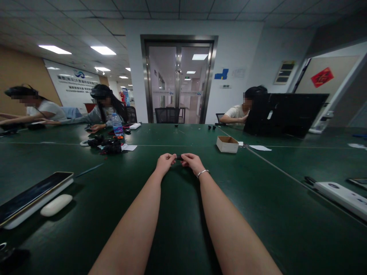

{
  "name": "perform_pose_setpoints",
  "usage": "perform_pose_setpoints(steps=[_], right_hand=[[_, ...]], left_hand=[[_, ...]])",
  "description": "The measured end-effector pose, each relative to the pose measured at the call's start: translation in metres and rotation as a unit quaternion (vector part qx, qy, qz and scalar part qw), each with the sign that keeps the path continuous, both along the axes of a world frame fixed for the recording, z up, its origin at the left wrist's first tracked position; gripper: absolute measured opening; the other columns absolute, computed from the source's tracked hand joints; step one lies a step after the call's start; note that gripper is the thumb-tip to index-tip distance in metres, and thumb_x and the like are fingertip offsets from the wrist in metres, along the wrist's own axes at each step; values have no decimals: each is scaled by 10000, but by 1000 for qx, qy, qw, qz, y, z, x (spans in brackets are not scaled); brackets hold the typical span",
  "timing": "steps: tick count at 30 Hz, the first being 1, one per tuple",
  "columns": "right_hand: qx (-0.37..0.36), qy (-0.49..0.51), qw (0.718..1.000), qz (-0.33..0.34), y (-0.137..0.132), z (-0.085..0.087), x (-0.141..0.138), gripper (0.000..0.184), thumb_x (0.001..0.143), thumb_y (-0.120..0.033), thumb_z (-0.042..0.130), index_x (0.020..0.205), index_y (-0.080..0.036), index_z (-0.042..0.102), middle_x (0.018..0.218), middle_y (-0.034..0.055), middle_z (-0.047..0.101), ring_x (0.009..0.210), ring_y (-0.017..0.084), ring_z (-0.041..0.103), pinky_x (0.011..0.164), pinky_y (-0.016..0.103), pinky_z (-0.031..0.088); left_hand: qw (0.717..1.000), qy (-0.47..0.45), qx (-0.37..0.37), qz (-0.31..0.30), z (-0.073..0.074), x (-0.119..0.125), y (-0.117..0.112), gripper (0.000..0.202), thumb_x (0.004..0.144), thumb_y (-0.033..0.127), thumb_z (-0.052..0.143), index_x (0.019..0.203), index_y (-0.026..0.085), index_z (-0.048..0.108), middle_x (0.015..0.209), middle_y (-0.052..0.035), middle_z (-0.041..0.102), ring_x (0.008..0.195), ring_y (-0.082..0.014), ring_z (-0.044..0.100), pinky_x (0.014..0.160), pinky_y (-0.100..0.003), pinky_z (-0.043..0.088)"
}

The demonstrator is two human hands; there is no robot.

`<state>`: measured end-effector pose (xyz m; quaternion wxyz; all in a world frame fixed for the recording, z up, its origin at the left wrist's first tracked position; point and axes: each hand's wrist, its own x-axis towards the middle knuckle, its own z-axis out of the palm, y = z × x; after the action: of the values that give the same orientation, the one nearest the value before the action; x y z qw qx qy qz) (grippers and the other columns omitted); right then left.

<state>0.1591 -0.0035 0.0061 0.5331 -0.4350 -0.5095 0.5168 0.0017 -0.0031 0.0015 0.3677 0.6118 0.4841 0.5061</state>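
Both my arms reach forward over the dark green table (183, 214). Between my fingertips is a small black object (179, 157), too small in view to name. My left hand (165, 163) pinches its left end with thumb and forefinger. On its right end, my right hand (193, 162) has its fingers closed as well; a silver bangle (203, 173) circles that wrist. The object is held just above or at the tabletop; I cannot tell which. To the right of my hands stands a small open cardboard box (227, 144).
At left lie a phone (37, 194) on a white block and a white oval case (56, 205). Farther off are a tangle of black items (107, 145) and a water bottle (117, 125). A black monitor (286, 114) and power strip (341, 196) are at right. Several people sit around.
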Motion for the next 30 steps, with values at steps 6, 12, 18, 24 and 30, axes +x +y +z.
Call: perform_pose_setpoints(steps=[6, 12, 18, 24, 30], right_hand=[[0, 27, 999, 21, 1, -3, 1, 213, 687, -207, 732, 856, -124, 634, 642, 28, 662, 512, 94, 602, 535, 204, 511], [22, 35, 998, 45, 2, -4, 2, 268, 639, -230, 762, 863, -138, 644, 682, 24, 663, 545, 96, 607, 530, 203, 500], [47, 14, 997, 62, -1, -2, 3, 339, 605, -267, 773, 900, -166, 640, 730, 7, 647, 592, 97, 608, 520, 198, 477], [56, 12, 996, 70, -1, -3, 5, 404, 580, -269, 780, 948, -190, 631, 812, 1, 624, 623, 95, 616, 546, 209, 484], [41, 32, 997, 54, 1, -5, 6, 364, 610, -282, 760, 935, -181, 633, 736, -9, 626, 542, 81, 595, 513, 201, 472]], left_hand=[[998, 53, -24, 18, -2, -4, 3, 525, 717, 646, 493, 647, 138, 602, 544, -20, 570, 465, -114, 489, 482, -237, 371], [993, 102, -21, 51, -1, -3, 1, 584, 753, 661, 413, 526, 152, 586, 434, -13, 513, 438, -127, 475, 506, -254, 336], [990, 103, -43, 81, -1, -2, 3, 568, 782, 617, 391, 483, 166, 563, 422, -14, 509, 418, -129, 457, 510, -265, 330], [991, 98, -55, 68, 1, -3, 3, 567, 778, 614, 405, 461, 165, 545, 405, -12, 482, 409, -127, 446, 500, -264, 320], [1000, 7, -11, 18, 1, 0, -1, 420, 709, 568, 563, 653, 153, 595, 562, -9, 559, 524, -121, 495, 509, -231, 339]])
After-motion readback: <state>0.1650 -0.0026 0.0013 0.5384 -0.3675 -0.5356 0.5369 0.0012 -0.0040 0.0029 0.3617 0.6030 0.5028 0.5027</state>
